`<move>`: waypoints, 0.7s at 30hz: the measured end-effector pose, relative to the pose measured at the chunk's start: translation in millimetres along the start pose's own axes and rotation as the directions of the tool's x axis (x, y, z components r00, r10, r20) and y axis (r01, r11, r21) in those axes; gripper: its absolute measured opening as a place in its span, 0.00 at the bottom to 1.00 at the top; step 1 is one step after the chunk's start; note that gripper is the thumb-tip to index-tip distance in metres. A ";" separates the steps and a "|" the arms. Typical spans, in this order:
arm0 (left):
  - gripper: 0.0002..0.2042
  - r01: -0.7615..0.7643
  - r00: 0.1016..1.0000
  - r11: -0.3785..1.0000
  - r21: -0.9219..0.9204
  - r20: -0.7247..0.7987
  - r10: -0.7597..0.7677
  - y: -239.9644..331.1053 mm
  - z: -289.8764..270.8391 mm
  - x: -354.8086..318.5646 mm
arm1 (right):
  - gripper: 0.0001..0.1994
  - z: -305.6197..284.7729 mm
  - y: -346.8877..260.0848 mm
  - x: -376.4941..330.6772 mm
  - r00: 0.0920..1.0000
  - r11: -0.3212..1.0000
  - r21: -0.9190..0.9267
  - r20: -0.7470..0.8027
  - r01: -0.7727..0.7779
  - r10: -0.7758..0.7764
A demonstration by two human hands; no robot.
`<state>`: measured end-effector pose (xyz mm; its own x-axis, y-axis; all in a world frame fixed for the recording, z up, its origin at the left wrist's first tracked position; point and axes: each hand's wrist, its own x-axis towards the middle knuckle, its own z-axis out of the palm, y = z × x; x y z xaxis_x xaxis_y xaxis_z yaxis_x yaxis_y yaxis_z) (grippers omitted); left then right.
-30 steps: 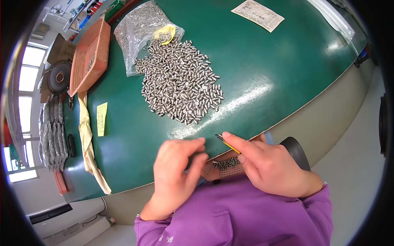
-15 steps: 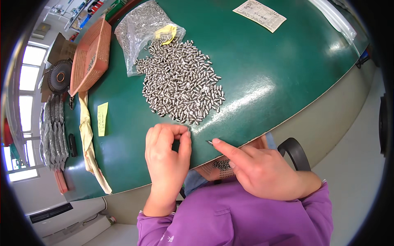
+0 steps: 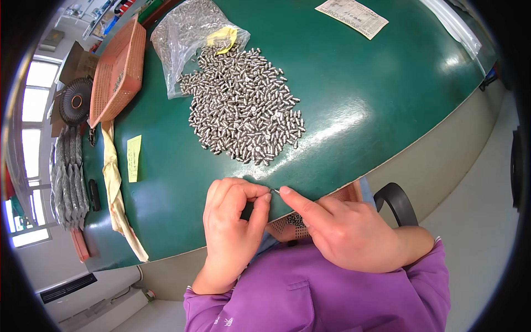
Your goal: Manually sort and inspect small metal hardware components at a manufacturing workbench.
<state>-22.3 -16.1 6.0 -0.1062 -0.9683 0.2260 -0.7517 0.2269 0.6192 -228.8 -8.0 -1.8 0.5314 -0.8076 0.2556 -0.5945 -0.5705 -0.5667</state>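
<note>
A heap of small silvery metal parts (image 3: 246, 108), each a short cylinder with a narrower end, is spread on the green table. Just in front of it, my left hand (image 3: 235, 216) is closed in a pinch of thumb and forefinger; what lies between the fingertips is too small to make out. My right hand (image 3: 351, 229) grips a thin pointed tool (image 3: 276, 191), forefinger stretched along it. Its narrow tip meets or nearly meets my left fingertips; the rest is hidden inside the hand.
Behind the heap lies a clear plastic bag (image 3: 191, 36) of similar parts with a yellow slip. A pink basket (image 3: 119, 72), cloth strip (image 3: 113, 182), yellow note (image 3: 134, 157) and packed bags (image 3: 70, 177) stand left. A paper slip (image 3: 354, 16) lies far back. Below the table edge sits another basket (image 3: 287, 229) with parts.
My left hand has moved right and slightly nearer to me, bringing its pinched fingertips up to the tool's tip. My right hand has shifted only slightly.
</note>
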 end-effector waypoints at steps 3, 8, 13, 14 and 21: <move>0.07 -0.006 1.000 1.000 -0.003 0.018 0.006 0.9 -1.8 1.6 | 0.25 -6.2 -1.7 2.4 1.000 1.000 0.008 0.030 -0.009 0.008; 0.07 -0.010 1.000 1.000 0.009 0.021 0.009 0.3 -2.2 1.0 | 0.25 -14.0 -3.7 6.3 0.989 0.999 0.029 0.146 -0.022 0.018; 0.07 -0.001 1.000 1.000 0.010 0.022 0.001 0.5 -1.8 1.4 | 0.25 -7.3 -0.8 2.3 0.998 0.997 0.065 0.060 -0.034 0.030; 0.07 0.003 1.000 1.000 0.006 0.016 -0.003 0.6 -1.3 1.6 | 0.25 -6.0 0.3 1.5 0.999 0.996 0.086 0.041 -0.038 0.035; 0.07 0.010 1.000 1.000 0.014 0.020 -0.010 -0.8 -1.5 1.4 | 0.27 2.3 1.8 -0.8 0.999 0.992 0.123 0.028 -0.018 0.015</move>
<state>-20.9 -17.5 7.0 -0.1120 -0.9724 0.2045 -0.7616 0.2162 0.6109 -229.0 -8.1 -4.8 0.5389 -0.8117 0.2252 -0.5252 -0.5327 -0.6637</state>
